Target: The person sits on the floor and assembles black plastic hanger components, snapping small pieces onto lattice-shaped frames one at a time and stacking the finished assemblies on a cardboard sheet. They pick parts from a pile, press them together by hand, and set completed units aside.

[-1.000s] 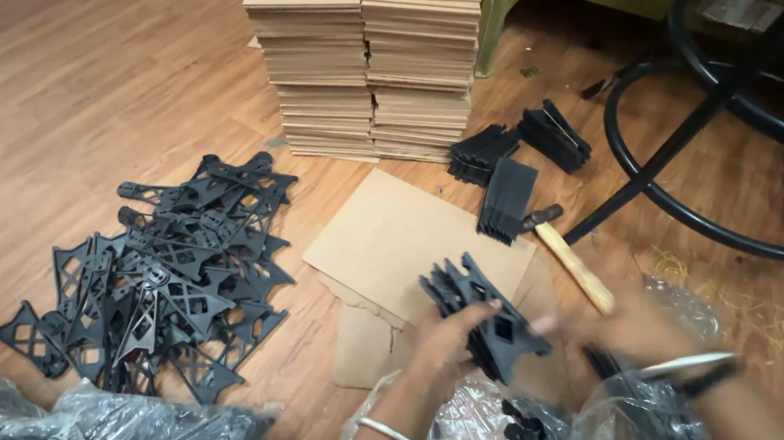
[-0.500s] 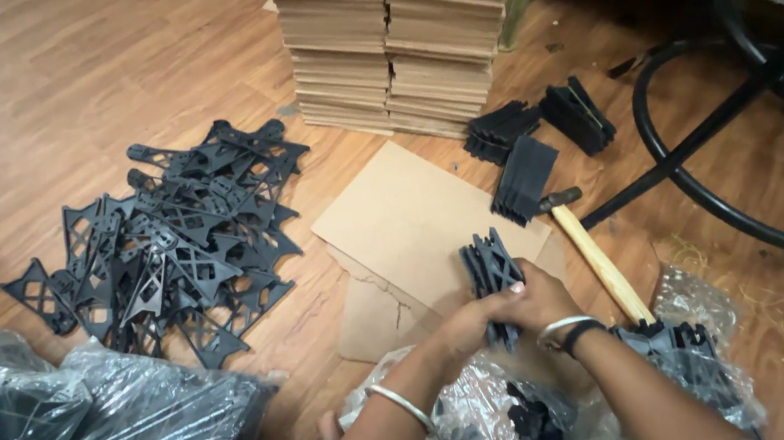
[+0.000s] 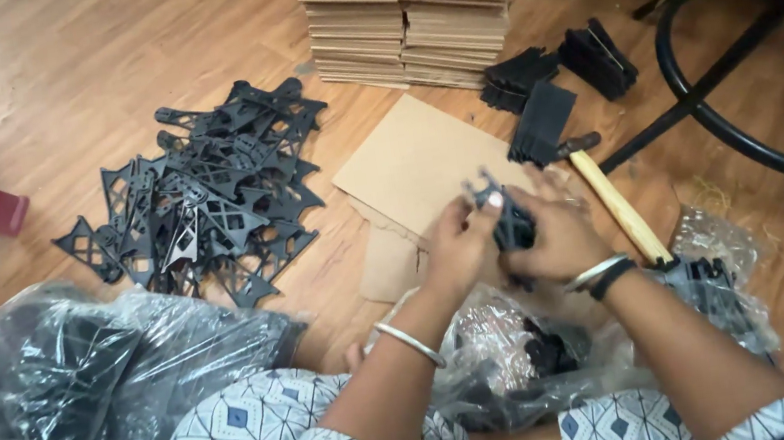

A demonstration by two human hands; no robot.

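Head view, what are the hands doing?

— Both are meeting over the lap. The left hand [image 3: 456, 242] is gripping a small stack of black plastic pieces [image 3: 510, 223] from the left, and the right hand [image 3: 560, 233] is closing its fingers on the same stack from the right.

— Where is that stack sitting?

— It is being held up in the air, above a clear plastic bag [image 3: 522, 364] lying in the lap, just in front of a flat cardboard sheet [image 3: 415, 161] on the floor.

— What is lying around?

— A hammer [image 3: 617, 200] is lying just beside the right hand. A loose pile [image 3: 203, 204] of black lattice parts is lying well to the left. Cardboard stacks [image 3: 409, 6] are standing beyond the sheet, with black bundles [image 3: 560, 77] lying near them. A bigger bag [image 3: 62, 395] is sitting at the lower left.
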